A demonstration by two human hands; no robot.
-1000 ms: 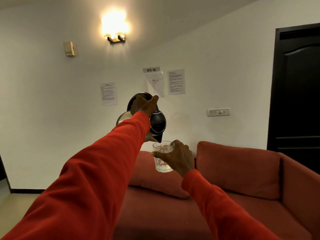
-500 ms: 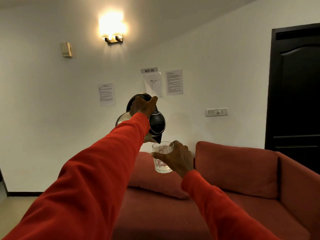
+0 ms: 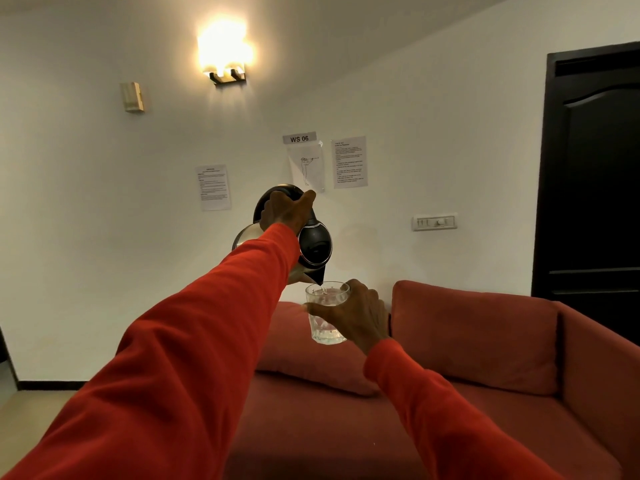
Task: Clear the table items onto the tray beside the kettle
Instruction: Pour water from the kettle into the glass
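My left hand (image 3: 285, 211) grips the black handle of a steel and black kettle (image 3: 314, 244), held up in the air and tipped to the right, spout down. Just under the spout is a clear glass tumbler (image 3: 325, 315), partly filled with water, and my right hand (image 3: 356, 315) holds it from the right side. A thin stream of water falls from the spout into the glass. Both arms wear red sleeves. No table or tray is in view.
A red sofa (image 3: 485, 393) with a loose red cushion (image 3: 304, 351) lies below the hands. Behind is a white wall with taped papers (image 3: 349, 161), a lit wall lamp (image 3: 225, 53) and a switch panel (image 3: 434, 222). A dark door (image 3: 592, 174) stands at right.
The hands, kettle and glass keep almost the same pose. The view has drifted slightly, so the wall and door sit a little further left than a second ago.
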